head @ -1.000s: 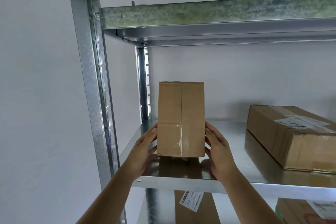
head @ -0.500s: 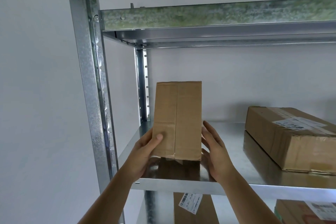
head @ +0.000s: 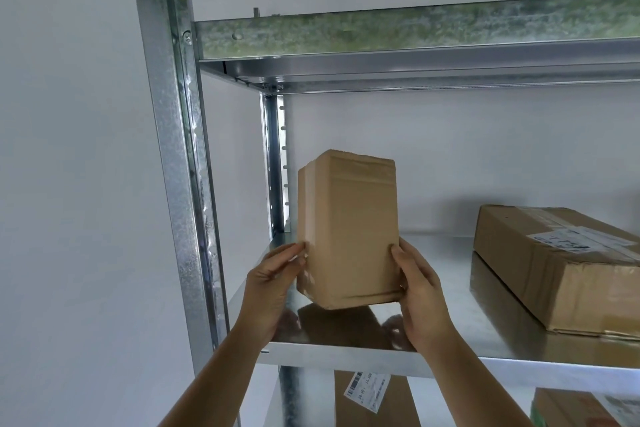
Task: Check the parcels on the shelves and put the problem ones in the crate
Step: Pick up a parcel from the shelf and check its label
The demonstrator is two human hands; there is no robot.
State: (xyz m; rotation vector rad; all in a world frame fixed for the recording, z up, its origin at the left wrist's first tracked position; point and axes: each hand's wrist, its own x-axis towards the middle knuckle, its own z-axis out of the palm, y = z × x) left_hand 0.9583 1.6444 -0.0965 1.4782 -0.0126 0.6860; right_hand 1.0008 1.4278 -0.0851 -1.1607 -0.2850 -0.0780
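Item: small parcel (head: 348, 232), plain brown cardboard, standing on end at about 6 o'clock of the view, left end of the middle shelf (head: 450, 274). It is turned a little so a front face and a narrow left face both show. Lower edge sits just above its own reflection; whether it touches the metal or is lifted clear cannot be told. No label shows on either visible face.

Risks, as judged: the parcel stands close to the shelf's front edge, and both grips sit low on a tall box, so a further turn could tip the top outward and drop it. A label on a hidden face may be missed if the check stops here. The crate is not in view, so any carry begins blind.

Left hand (head: 273, 274): at 9 o'clock of the parcel, fingers (head: 294, 253) partly curled, tips pressed on the left face near the front corner; grasping.

Right hand (head: 419, 288): at 3 o'clock of the parcel, thumb laid on the front face at the right edge, remaining fingers hidden behind the box; grasping.

Also present: large parcel (head: 561, 270) with white label at 3 o'clock, well apart; labelled parcel (head: 374, 399) on the shelf below at 6 o'clock; steel upright (head: 173, 149) at 9 o'clock.
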